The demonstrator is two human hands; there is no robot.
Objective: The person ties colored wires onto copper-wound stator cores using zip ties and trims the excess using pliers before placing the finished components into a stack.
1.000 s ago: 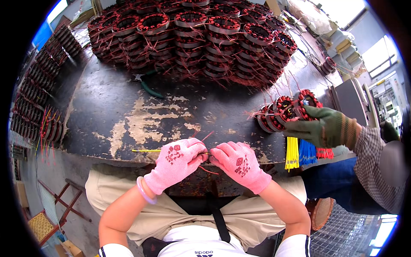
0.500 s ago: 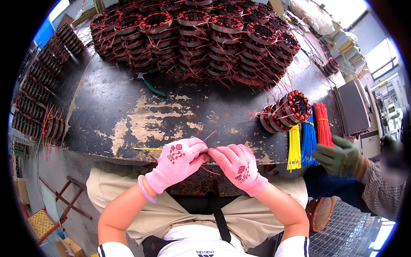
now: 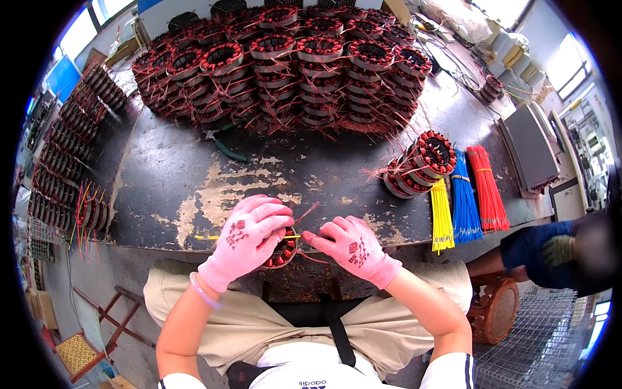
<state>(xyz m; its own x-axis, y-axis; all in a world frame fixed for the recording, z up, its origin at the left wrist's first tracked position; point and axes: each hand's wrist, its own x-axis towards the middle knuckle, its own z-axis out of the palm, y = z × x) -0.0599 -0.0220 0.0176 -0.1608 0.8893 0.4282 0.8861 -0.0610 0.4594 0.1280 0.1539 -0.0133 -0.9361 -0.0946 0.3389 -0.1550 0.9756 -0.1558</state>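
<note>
Left fingers: curled shut around the held ring, dark with red windings; the left hand, in a pink glove, hides much of it.
Right fingers: thumb and forefinger close together just right of the held ring, by the tip of the yellow wire; whether they pinch it, I cannot tell. The right hand wears a matching glove.
Held ring: at the near edge of the dark worktable, with thin red leads sticking out on its right.
Yellow wire: visible on both sides of the left hand, its middle covered; one end lies across the held ring.
Green-handled pliers: beyond the held ring and to its left.
Stacked rings: a broad bank well beyond the held ring.
Small ring cluster: beyond the held ring, to its right.
Wire bundles: yellow bundle, blue bundle and red bundle, side by side, well right of the held ring.
Co-worker's gloved hand: far right of the held ring.
</note>
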